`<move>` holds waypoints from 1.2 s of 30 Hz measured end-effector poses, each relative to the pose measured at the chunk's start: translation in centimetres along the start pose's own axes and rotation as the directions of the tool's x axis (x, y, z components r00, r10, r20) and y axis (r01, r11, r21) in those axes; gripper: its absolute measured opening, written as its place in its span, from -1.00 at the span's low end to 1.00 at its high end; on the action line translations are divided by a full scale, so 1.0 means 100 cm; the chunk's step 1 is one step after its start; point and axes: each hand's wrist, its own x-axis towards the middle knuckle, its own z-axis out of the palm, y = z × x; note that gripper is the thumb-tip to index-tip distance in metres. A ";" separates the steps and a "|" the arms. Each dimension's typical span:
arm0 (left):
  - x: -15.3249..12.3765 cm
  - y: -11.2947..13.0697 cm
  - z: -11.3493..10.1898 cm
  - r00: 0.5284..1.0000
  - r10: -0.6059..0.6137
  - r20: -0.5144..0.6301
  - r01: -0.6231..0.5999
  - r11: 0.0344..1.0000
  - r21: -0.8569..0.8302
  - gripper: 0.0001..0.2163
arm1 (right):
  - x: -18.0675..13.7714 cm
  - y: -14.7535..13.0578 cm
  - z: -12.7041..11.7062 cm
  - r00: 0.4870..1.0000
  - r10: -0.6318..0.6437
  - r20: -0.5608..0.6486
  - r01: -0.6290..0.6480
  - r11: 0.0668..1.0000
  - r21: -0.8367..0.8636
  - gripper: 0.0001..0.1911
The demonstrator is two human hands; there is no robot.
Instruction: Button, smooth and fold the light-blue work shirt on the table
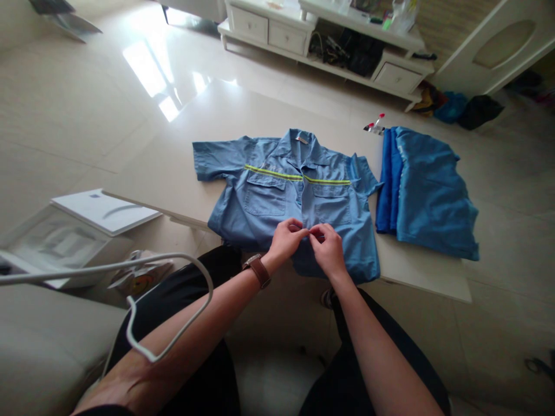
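The blue shirt [286, 196] lies flat on the table [173, 173]; left hand [287, 238] and right hand [326, 247] both pinch its front placket near the hem — probably a button; uneven edges could misalign.

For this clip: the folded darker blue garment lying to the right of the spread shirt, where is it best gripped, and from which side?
Probably its left folded edge, approached from the side next to the light blue shirt. The layers there stack into a straight, thick border, so one pinch catches all of them. The right side of the folded blue garment looks looser and rumpled. Both left hand and right hand are pinching the shirt's front.
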 end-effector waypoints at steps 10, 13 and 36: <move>-0.002 0.002 0.000 1.000 0.026 0.017 -0.025 0.998 -0.057 -0.86 | -0.003 -0.008 -0.001 0.998 -0.053 0.014 0.054 0.996 -0.068 -0.88; -0.002 0.005 0.001 0.999 0.041 0.004 -0.041 0.997 -0.071 -0.85 | -0.002 -0.011 -0.003 0.998 -0.066 -0.017 0.065 0.996 -0.055 -0.87; -0.011 0.019 -0.006 0.956 0.199 0.215 -0.265 0.899 0.348 -0.78 | 0.004 0.021 0.012 0.957 0.257 -0.136 -0.225 0.951 0.210 -0.80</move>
